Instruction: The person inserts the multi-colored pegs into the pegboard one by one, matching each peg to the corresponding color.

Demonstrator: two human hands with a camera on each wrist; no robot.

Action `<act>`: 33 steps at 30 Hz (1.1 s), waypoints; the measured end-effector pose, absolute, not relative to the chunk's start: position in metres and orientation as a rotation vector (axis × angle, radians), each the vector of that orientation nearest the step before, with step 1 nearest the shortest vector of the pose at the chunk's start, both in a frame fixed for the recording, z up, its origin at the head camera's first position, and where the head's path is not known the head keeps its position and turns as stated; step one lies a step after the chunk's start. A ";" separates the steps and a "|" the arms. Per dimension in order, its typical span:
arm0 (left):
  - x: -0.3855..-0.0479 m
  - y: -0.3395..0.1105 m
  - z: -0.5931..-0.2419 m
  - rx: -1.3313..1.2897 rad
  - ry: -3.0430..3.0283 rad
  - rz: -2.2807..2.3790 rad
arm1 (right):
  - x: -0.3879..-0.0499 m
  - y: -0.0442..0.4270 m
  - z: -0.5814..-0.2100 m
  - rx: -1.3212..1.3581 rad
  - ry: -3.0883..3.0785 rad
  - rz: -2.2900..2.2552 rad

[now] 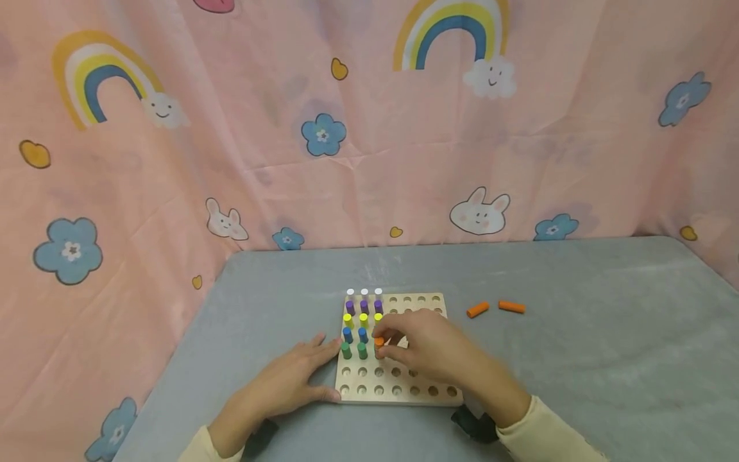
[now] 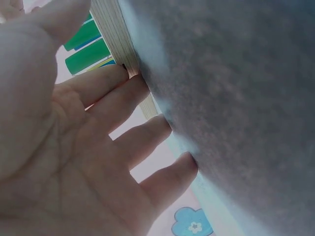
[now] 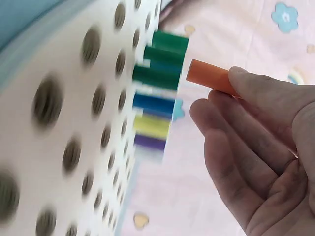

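Note:
My right hand [image 1: 433,346] pinches an orange peg [image 3: 209,76] between thumb and fingertips. It is above the wooden pegboard [image 1: 398,405], and in the right wrist view the peg's free end is apart from the board. Standing in the board's left columns are white pegs [image 1: 364,294], purple pegs [image 1: 364,307], yellow pegs [image 1: 364,321], blue pegs [image 1: 362,335] and green pegs [image 3: 157,76]. In the head view my right hand hides part of the board. My left hand [image 1: 291,375], fingers spread, touches the board's left edge.
Two loose orange pegs [image 1: 511,307] lie on the grey table [image 1: 606,359], to the right of the board. Behind the table hangs a pink patterned curtain [image 1: 369,186]. Several bare holes [image 3: 71,153] show in the board.

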State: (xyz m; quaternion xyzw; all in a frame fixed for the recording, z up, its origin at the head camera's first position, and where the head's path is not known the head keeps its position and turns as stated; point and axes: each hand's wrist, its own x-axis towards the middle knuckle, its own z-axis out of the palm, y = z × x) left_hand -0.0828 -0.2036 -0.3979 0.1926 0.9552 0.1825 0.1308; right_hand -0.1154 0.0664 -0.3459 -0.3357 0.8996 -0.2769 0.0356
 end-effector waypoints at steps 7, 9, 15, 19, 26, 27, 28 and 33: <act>-0.083 -0.204 -0.399 0.575 2.782 0.536 | -0.115 0.039 -0.353 -1.138 2.677 -0.864; -0.083 -0.204 -0.399 0.571 2.777 0.537 | -0.115 0.033 -0.355 -1.143 2.671 -0.856; -0.083 -0.205 -0.399 0.554 2.772 0.562 | -0.114 0.018 -0.359 -1.146 2.670 -0.799; -0.082 -0.206 -0.399 0.562 2.772 0.579 | -0.113 0.011 -0.364 -1.160 2.716 -0.731; -0.082 -0.204 -0.396 0.536 2.753 0.563 | -0.111 0.007 -0.371 -1.180 2.758 -0.622; -0.082 -0.204 -0.396 0.531 2.752 0.563 | -0.110 0.007 -0.371 -1.179 2.748 -0.620; -0.082 -0.203 -0.395 0.527 2.750 0.564 | -0.110 0.008 -0.371 -1.176 2.739 -0.622; -0.081 -0.202 -0.394 0.518 2.750 0.550 | -0.106 0.020 -0.365 -1.136 2.708 -0.690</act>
